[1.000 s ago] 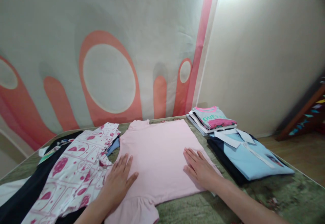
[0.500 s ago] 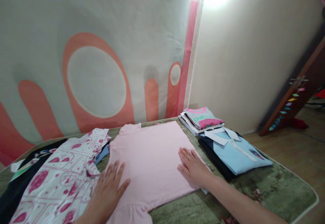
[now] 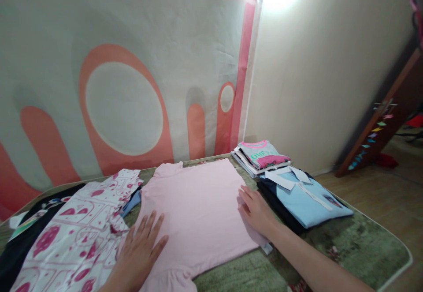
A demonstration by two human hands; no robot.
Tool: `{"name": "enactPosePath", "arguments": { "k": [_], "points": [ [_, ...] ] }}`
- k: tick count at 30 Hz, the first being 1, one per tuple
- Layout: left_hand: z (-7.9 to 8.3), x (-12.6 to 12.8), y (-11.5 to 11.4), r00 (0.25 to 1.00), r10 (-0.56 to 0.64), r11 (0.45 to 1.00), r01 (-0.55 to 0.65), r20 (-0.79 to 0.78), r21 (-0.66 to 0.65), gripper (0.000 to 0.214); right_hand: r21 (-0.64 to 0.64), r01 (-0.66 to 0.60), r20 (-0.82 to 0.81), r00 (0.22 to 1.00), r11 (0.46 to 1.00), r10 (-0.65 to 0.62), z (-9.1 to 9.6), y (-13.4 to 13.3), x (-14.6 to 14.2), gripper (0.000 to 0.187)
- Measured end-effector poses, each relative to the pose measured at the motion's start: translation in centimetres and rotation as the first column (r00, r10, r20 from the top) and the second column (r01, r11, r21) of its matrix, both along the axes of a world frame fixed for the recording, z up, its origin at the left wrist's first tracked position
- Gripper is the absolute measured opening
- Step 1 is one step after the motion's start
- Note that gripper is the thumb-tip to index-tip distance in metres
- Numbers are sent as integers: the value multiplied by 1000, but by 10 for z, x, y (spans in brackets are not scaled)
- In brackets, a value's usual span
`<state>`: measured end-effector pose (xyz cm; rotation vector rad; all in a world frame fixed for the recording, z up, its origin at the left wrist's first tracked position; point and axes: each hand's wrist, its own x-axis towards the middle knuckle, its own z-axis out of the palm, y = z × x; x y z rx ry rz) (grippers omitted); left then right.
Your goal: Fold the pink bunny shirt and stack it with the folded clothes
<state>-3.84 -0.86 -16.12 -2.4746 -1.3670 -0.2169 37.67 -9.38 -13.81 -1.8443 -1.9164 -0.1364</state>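
A pale pink shirt (image 3: 194,208) lies spread flat on the table, its ruffled sleeves at the far left and near left. My left hand (image 3: 142,245) rests palm down on the shirt's left side, fingers spread. On the opposite edge lies my right hand (image 3: 256,210), its fingers slightly bent and touching the cloth; neither hand lifts the fabric. A small white tag (image 3: 267,248) sticks out from under the shirt's near right corner, beside my right wrist.
Left of the shirt lie a white garment with magenta prints (image 3: 76,234) and dark clothing (image 3: 20,239). On the right sit a folded light blue collared shirt (image 3: 307,201) and a stack topped by a grey-pink shirt (image 3: 264,154). The green table (image 3: 373,248) meets a wall behind.
My right hand has slid slightly right and away from me, from the shirt's surface to its right edge. The white tag shows more. My left hand stays almost in place.
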Motion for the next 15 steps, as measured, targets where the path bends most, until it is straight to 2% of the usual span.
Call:
{"name": "enactPosePath", "arguments": {
  "k": [3,4,6,8,10,15],
  "points": [
    [-2,-1,0,1000,-17,1000,17,9,6,60,118,235,136,959,965,-250,14,2,21,56],
    [-2,-1,1,1000,-19,1000,19,10,6,60,130,340,154,921,932,-357,15,3,29,60],
    [-3,-1,1,1000,-13,1000,13,10,-1,60,64,515,180,836,855,-518,13,4,47,71],
    [-2,0,1,1000,7,1000,-6,9,-12,60,-64,576,227,803,815,-550,3,5,64,77],
    [-2,1,1,1000,13,1000,-13,10,-22,60,-131,571,266,808,810,-526,-8,6,76,80],
    [3,2,-2,1000,15,999,-15,-1,-40,59,-85,580,266,797,810,-542,-17,7,80,81]
  ]
}}
